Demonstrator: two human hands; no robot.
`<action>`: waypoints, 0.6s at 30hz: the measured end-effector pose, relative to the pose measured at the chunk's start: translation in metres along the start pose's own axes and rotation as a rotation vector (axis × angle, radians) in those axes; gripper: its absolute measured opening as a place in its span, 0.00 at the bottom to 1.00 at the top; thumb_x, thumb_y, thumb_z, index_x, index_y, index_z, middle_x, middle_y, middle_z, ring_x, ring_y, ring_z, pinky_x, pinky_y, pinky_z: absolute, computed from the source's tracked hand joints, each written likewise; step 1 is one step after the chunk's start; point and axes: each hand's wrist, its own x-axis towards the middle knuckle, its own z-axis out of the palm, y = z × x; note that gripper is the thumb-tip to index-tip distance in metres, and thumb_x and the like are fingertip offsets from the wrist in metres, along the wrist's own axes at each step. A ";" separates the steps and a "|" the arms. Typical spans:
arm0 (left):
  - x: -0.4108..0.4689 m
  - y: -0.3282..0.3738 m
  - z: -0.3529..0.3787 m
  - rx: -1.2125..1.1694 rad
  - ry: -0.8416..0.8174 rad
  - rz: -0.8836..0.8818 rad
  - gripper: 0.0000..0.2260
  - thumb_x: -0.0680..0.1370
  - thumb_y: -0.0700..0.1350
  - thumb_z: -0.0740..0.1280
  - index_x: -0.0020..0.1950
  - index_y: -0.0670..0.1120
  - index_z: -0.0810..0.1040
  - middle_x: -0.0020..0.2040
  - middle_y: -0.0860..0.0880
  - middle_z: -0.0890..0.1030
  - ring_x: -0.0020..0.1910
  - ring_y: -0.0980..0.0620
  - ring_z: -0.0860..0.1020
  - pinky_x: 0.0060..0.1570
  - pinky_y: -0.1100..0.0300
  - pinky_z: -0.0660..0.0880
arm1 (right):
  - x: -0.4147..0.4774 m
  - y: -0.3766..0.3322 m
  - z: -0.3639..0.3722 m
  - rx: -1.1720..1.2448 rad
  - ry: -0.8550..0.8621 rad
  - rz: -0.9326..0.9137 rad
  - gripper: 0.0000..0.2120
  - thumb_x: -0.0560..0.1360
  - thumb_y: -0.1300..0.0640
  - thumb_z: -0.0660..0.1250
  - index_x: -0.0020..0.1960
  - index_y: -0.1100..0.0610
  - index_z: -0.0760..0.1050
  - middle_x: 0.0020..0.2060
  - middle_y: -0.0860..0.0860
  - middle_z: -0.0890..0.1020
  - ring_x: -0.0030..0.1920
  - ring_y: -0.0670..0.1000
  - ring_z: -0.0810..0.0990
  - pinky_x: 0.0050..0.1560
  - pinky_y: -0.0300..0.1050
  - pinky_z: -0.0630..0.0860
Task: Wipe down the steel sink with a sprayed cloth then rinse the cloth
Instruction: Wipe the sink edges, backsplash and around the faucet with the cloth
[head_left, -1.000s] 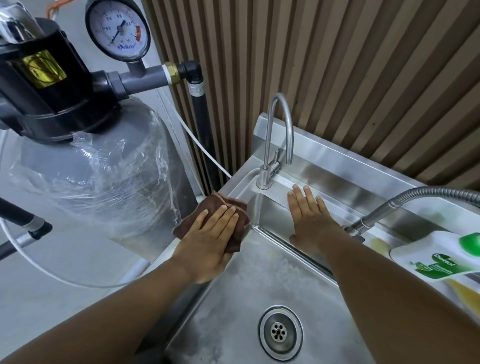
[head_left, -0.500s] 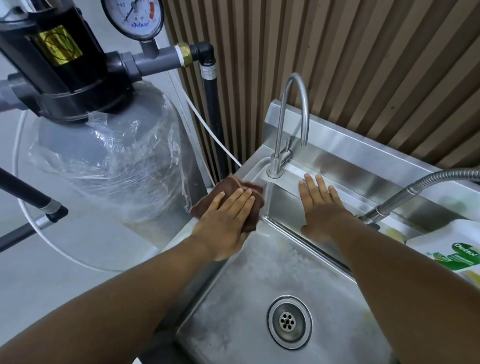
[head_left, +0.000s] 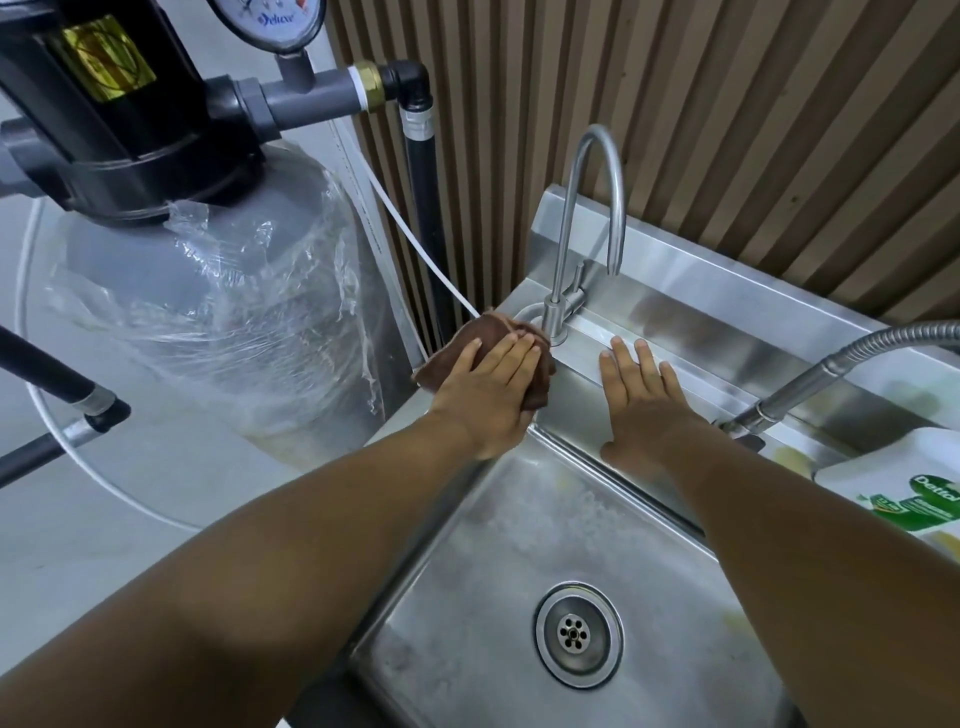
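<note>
Light's pretty soft and flat with only faint shadows, plus pale glare streaks along the back ledge of the sink (head_left: 727, 317) and shiny patches on the plastic wrap (head_left: 249, 291). Wide-angle lens bows the wall slats (head_left: 727, 130) outward, and the left forearm (head_left: 234, 597) near the bottom edge looks stretched and kinda smeary.

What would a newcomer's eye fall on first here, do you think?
Likely the left hand pressing a brown cloth on the steel sink's rear left corner, beside the curved tap, with the right hand flat on the rear ledge. Left of the sink looms a large grey tank wrapped in clear film.
</note>
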 end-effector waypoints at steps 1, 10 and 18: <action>0.007 0.001 -0.002 0.000 -0.009 -0.001 0.33 0.82 0.58 0.53 0.82 0.46 0.45 0.83 0.49 0.47 0.81 0.51 0.44 0.78 0.44 0.42 | 0.000 0.000 0.000 0.003 -0.004 0.001 0.52 0.75 0.45 0.64 0.78 0.57 0.26 0.77 0.54 0.27 0.76 0.59 0.26 0.77 0.56 0.35; -0.087 -0.017 0.014 -0.023 0.015 0.035 0.33 0.81 0.61 0.46 0.83 0.46 0.50 0.83 0.48 0.53 0.82 0.49 0.49 0.78 0.46 0.43 | 0.000 0.001 -0.003 0.002 -0.028 -0.018 0.52 0.76 0.42 0.63 0.77 0.58 0.25 0.76 0.55 0.26 0.76 0.59 0.25 0.77 0.57 0.35; -0.101 -0.011 0.018 -0.047 0.025 -0.126 0.34 0.80 0.61 0.45 0.81 0.42 0.58 0.81 0.41 0.58 0.81 0.42 0.53 0.76 0.40 0.56 | 0.000 0.001 -0.001 0.006 -0.011 -0.018 0.52 0.76 0.43 0.64 0.78 0.58 0.26 0.76 0.55 0.26 0.76 0.60 0.26 0.76 0.57 0.35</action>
